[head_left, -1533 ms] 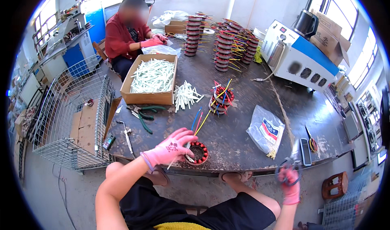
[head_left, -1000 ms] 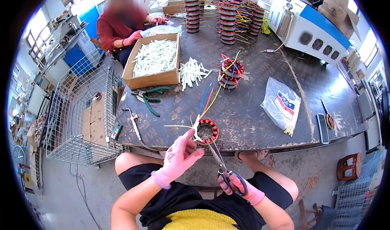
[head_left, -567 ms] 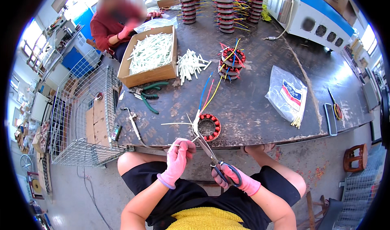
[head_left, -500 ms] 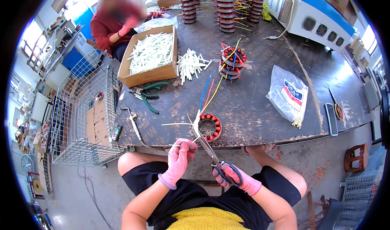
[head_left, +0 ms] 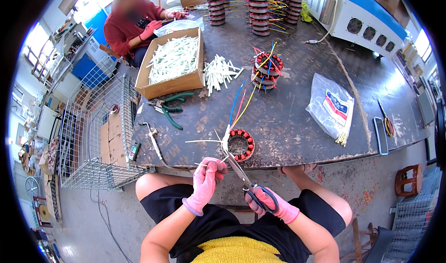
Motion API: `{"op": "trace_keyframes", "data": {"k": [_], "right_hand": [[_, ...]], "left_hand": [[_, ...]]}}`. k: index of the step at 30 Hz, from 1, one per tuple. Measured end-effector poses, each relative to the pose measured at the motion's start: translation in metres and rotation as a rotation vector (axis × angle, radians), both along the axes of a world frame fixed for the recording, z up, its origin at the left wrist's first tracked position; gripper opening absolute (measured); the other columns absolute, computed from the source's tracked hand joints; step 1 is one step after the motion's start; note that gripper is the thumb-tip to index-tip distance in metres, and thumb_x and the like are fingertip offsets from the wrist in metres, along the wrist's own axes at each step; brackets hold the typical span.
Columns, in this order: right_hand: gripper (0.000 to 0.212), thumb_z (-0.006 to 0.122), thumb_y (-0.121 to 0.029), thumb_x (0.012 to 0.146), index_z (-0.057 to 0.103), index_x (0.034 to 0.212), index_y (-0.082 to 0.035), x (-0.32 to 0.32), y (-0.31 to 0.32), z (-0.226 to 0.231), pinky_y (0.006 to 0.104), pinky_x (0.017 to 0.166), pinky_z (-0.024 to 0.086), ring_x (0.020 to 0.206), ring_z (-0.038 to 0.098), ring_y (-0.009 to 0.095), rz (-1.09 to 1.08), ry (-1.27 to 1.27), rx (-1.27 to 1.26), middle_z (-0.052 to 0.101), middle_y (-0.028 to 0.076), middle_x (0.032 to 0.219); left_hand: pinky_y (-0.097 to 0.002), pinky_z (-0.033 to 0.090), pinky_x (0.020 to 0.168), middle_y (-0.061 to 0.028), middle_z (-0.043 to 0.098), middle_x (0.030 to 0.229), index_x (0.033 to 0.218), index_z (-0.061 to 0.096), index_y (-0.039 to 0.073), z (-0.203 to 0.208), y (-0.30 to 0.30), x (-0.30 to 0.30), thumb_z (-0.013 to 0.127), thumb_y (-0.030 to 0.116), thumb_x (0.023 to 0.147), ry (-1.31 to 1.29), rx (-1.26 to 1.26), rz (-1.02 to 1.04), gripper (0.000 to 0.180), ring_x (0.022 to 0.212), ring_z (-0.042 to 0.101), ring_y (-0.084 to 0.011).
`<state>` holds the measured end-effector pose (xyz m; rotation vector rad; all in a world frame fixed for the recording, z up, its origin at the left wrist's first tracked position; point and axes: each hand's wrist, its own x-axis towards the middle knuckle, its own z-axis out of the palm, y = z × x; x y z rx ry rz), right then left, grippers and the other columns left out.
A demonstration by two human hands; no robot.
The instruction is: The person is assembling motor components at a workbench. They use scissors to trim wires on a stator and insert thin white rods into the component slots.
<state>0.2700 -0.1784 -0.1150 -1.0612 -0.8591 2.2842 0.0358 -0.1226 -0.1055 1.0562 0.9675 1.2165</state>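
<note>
A ring-shaped motor stator (head_left: 251, 146) with red windings lies near the table's front edge. Blue, red and yellow lead wires (head_left: 236, 112) run away from it, with white sleeving at their base. Pale thin cable ties (head_left: 203, 141) stick out beside that base. My left hand (head_left: 206, 181), in a pink glove, is closed in a pinch on the end of a cable tie. My gloved right hand (head_left: 272, 203) grips the dark handles of a pair of scissors (head_left: 238, 170). The scissor blades reach the stator's left side, by the sleeving and ties; the exact contact is too small to tell.
A cardboard box (head_left: 149, 92) of white tubes stands far left, a loose tube pile (head_left: 220, 73) beside it. Green-handled cutters (head_left: 172, 109), two stacked stators (head_left: 265, 72), a plastic bag (head_left: 330, 107) and a phone (head_left: 380, 136) lie around. A co-worker (head_left: 127, 30) sits beyond the box.
My hands, the scissors and the stator hold nearly the same places. Across the table, the co-worker's raised gloved hand has come down.
</note>
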Motion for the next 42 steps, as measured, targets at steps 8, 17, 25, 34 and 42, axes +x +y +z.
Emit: {"op": "trace_keyframes", "data": {"k": [8,17,25,34,42], "right_hand": [[0.059,0.055,-0.066,0.094,0.061,0.091,-0.008,-0.007,-0.003,0.009,0.0220,0.046,0.037,0.051,0.048,0.006,-0.041,-0.046,0.036,0.055,-0.004,0.065],[0.065,0.056,-0.073,0.088,0.061,0.101,-0.010,0.000,-0.024,0.005,0.0198,0.053,0.039,0.061,0.051,0.003,-0.060,0.034,-0.020,0.057,-0.006,0.074],[0.066,0.052,-0.076,0.088,0.061,0.107,-0.013,-0.023,-0.016,-0.001,0.0188,0.056,0.041,0.063,0.053,0.003,-0.026,0.208,0.041,0.060,-0.007,0.078],[0.065,0.052,-0.077,0.087,0.060,0.101,-0.014,-0.044,0.001,-0.006,0.0215,0.047,0.038,0.054,0.053,0.006,-0.088,0.153,-0.068,0.059,-0.006,0.070],[0.071,0.053,-0.080,0.084,0.059,0.098,-0.011,-0.055,0.003,-0.007,0.0227,0.045,0.039,0.052,0.053,0.009,-0.118,0.129,-0.044,0.057,-0.003,0.066]], "left_hand": [[-0.0243,0.048,0.068,-0.0057,0.065,0.096,0.104,0.058,0.004,-0.005,0.000,0.000,0.046,0.027,0.108,-0.006,0.019,0.002,0.026,0.085,0.062,-0.0131],[-0.0179,0.042,0.061,-0.0009,0.061,0.091,0.116,0.057,0.004,0.027,0.001,-0.008,0.049,0.025,0.107,0.140,-0.009,0.059,0.024,0.069,0.052,-0.0045],[-0.0181,0.040,0.059,0.0041,0.054,0.080,0.112,0.061,0.006,0.036,0.043,0.012,0.058,0.017,0.102,0.280,0.093,0.053,0.016,0.066,0.047,-0.0024],[-0.0184,0.038,0.050,0.0010,0.061,0.080,0.098,0.058,0.009,0.003,0.029,-0.004,0.050,0.038,0.105,0.091,-0.058,0.121,0.031,0.061,0.053,-0.0038],[-0.0186,0.037,0.050,0.0010,0.061,0.080,0.094,0.056,0.010,0.000,0.029,-0.003,0.049,0.039,0.105,0.066,-0.034,0.119,0.032,0.060,0.052,-0.0037]]}}
